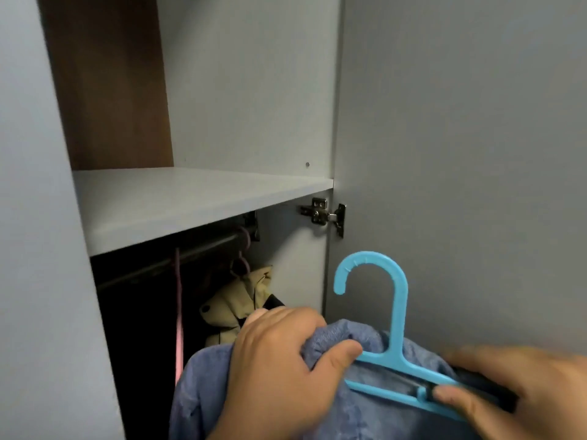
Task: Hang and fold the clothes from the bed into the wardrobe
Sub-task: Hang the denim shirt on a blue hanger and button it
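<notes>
left hand (279, 369) grips the blue shirt (365, 404) on a light-blue hanger (395, 331), whose bar the right hand (521, 392) pinches, before the open wardrobe (197, 198).

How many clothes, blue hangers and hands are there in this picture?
Clothes: 2, a blue garment and a beige jacket
Blue hangers: 1, the hanger
Hands: 2, the left hand and the right hand
Total: 5
</notes>
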The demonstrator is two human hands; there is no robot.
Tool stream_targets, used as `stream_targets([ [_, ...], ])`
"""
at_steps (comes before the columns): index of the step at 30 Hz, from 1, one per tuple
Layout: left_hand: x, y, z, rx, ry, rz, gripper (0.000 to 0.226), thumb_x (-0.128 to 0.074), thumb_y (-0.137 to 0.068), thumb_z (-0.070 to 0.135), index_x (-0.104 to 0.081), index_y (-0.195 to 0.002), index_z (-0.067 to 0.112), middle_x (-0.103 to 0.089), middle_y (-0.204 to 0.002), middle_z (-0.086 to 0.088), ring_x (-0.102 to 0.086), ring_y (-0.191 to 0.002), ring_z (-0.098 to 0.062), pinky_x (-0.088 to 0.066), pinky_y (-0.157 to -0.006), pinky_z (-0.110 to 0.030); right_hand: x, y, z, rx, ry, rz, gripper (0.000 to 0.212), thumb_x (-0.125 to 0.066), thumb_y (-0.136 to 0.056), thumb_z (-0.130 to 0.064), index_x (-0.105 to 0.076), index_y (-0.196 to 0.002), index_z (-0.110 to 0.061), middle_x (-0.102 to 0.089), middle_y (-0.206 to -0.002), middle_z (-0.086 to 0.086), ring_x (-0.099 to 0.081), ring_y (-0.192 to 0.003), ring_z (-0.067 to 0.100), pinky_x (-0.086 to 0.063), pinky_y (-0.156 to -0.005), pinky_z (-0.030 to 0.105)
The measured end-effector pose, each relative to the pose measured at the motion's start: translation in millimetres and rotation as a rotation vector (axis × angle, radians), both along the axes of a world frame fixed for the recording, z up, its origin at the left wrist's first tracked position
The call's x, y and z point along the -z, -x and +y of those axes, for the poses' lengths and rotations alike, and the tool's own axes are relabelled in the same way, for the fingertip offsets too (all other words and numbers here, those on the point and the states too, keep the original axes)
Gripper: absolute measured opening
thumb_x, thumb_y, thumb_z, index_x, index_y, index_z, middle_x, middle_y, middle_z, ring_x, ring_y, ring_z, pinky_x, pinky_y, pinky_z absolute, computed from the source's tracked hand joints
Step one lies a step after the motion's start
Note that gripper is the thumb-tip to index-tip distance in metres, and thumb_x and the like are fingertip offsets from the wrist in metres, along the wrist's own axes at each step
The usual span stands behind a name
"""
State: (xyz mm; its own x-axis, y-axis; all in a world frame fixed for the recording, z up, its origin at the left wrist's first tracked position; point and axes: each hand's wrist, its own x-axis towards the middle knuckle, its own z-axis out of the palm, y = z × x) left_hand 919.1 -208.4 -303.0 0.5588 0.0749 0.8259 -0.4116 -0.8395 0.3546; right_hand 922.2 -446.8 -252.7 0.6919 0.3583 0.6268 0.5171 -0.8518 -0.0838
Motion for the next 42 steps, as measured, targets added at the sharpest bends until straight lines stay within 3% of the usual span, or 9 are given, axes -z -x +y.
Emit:
stream_targets([
  [4, 40.0, -8.2, 2.5, -0.072, 0.042, -0.008, 0.047, -0.053, -0.067, 0.066, -0.053, -0.061, 0.019, -0.054, -0.06, 0.006, -0.049, -0.072, -0.01, -0.044, -0.061, -0.033, 45.5, -0.9, 12.6, 0.028, -0.001, -0.061, 0.041, -0.047, -0.054, -0.071, -0.055, -0.09, -0.053, -0.058, -0.053, -0.029, -0.061, -0.047, 0.003, -0.048, -0.036, 0.025],
  [7, 66.9, -13.4, -3.9, -0.045, 0.072, -0.055, 0.053, -0.05, -0.069, 0.068, -0.051, -0.061, 0.016, -0.054, -0.062, 0.004, -0.051, -0.069, -0.011, -0.044, -0.064, -0.039, 68.7, 2.7, 7.9, 0.027, -0.086, -0.064, 0.039, -0.049, -0.059, -0.079, -0.046, -0.095, -0.063, -0.065, -0.076, -0.025, -0.062, -0.075, 0.001, -0.05, -0.061, 0.022],
  [10, 86.6, -16.3, -13.0, -0.027, 0.083, -0.095, 0.05, -0.051, -0.072, 0.063, -0.045, -0.063, 0.015, -0.05, -0.06, 0.002, -0.05, -0.063, -0.017, -0.044, -0.06, -0.044, 88.7, 9.9, -1.4, 0.022, -0.05, -0.058, 0.038, -0.055, -0.07, -0.071, -0.053, -0.101, -0.048, -0.063, -0.083, -0.015, -0.06, -0.086, 0.009, -0.05, -0.069, 0.026],
  [16, 96.8, -0.5, -21.1, -0.121, 0.064, 0.04, 0.042, -0.044, -0.078, 0.059, -0.05, -0.069, 0.018, -0.056, -0.066, 0.002, -0.053, -0.065, -0.013, -0.048, -0.065, -0.041, 99.8, 15.8, -8.3, -0.112, -0.125, -0.057, 0.029, -0.064, -0.079, -0.055, -0.06, -0.091, -0.029, -0.055, -0.079, -0.007, -0.05, -0.073, 0.018, -0.033, -0.054, 0.028],
  [25, 69.8, 12.3, 0.1, -0.19, 0.05, 0.214, 0.045, -0.051, -0.085, 0.05, -0.053, -0.076, 0.006, -0.054, -0.071, 0.0, -0.049, -0.066, -0.008, -0.048, -0.072, -0.042, 98.0, 9.7, 15.8, -0.209, -0.209, -0.042, 0.024, -0.064, -0.085, -0.046, -0.061, -0.098, -0.025, -0.065, -0.1, -0.003, -0.062, -0.091, 0.023, -0.038, -0.065, 0.028],
  [31, 32.9, -5.2, 23.3, -0.493, -0.029, 0.164, 0.04, -0.041, -0.086, 0.062, -0.062, -0.094, 0.029, -0.059, -0.098, 0.011, -0.056, -0.094, -0.01, -0.05, -0.087, -0.039, 103.5, 1.2, 29.1, -0.168, -0.219, 0.016, 0.014, -0.062, -0.086, -0.037, -0.06, -0.094, -0.025, -0.049, -0.079, -0.004, -0.048, -0.072, 0.022, -0.037, -0.06, 0.029],
  [36, 10.2, -27.1, 51.6, -0.878, -0.197, 0.16, 0.046, -0.042, -0.093, 0.052, -0.054, -0.125, 0.021, -0.056, -0.123, 0.0, -0.052, -0.115, -0.021, -0.043, -0.097, -0.038, 109.2, -17.6, 45.9, -0.17, -0.295, 0.073, 0.012, -0.062, -0.082, -0.032, -0.06, -0.092, -0.025, -0.053, -0.081, -0.004, -0.056, -0.08, 0.023, -0.039, -0.061, 0.029],
  [39, 1.5, -43.3, 76.3, -1.005, -0.206, 0.223, 0.049, -0.042, -0.094, 0.044, -0.044, -0.135, 0.017, -0.045, -0.14, -0.007, -0.037, -0.133, -0.027, -0.032, -0.11, -0.042, 112.5, -32.1, 60.6, -0.168, -0.289, 0.111, 0.01, -0.061, -0.083, -0.032, -0.058, -0.091, -0.026, -0.047, -0.078, -0.004, -0.048, -0.074, 0.022, -0.038, -0.061, 0.028],
  [42, -8.7, -60.3, 97.9, -1.051, -0.246, 0.27, 0.053, -0.041, -0.095, 0.042, -0.037, -0.142, 0.017, -0.034, -0.15, -0.006, -0.024, -0.142, -0.027, -0.021, -0.116, -0.044, 115.1, -45.8, 74.8, -0.186, -0.278, 0.135, 0.01, -0.058, -0.085, -0.034, -0.056, -0.092, -0.027, -0.053, -0.087, -0.005, -0.058, -0.087, 0.02, -0.039, -0.065, 0.028],
])
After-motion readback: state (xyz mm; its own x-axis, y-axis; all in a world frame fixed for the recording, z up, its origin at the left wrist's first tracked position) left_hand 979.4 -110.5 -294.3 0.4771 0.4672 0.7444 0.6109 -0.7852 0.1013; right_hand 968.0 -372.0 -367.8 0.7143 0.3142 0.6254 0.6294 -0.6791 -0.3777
